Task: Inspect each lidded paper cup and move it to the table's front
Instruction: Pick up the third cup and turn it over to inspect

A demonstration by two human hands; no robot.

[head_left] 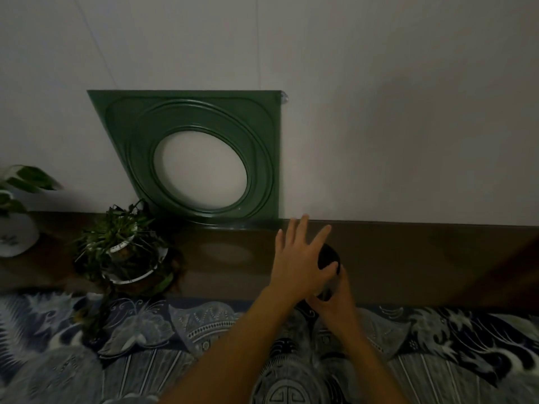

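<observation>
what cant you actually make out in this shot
Head view, the only one:
- Cup: mostly hidden behind the left hand and right hand; only a dark lid top shows in dim light, so its body and condition are unreadable.
- Right hand fingers: largely behind the cup and left hand.
- Leafy plant in a white pot: cut off by the left edge.
- Other cups: none visible in frame.

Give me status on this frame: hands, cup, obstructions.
Right hand gripping cup from below. Left hand open, fingers spread over its dark lid. Potted plant off to the left, not in the way.
</observation>
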